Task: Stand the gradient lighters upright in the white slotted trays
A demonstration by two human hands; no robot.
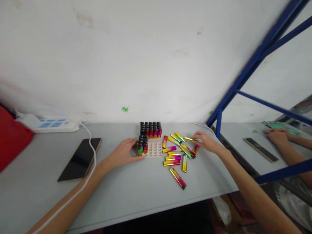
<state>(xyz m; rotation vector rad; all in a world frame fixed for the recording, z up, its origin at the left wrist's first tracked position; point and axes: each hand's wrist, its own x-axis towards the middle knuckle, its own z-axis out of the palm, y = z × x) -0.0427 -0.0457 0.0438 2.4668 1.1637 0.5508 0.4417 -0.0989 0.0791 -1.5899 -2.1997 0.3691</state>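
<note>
Lighters, glossy pink-yellow-green gradient, loose beside white tray (pixel 154 150).
My left hand (pixel 125 152) flat against tray's left edge; right hand (pixel 206 141) fingers loosely apart over scattered lighters (pixel 177 156).

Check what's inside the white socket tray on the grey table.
Upright multicoloured lighters fill the back rows of the white socket tray, with more at front left. Front-right sockets sit empty. The left hand covers the tray's left edge.

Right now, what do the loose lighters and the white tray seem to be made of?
Loose lighters: glossy, mirror-like rainbow bodies, probably metallic-coated plastic or foil wrap; which one is unclear. Black caps on those standing in the tray look like plastic. White tray: matte, with moulded round sockets, likely plastic or foam.
</note>
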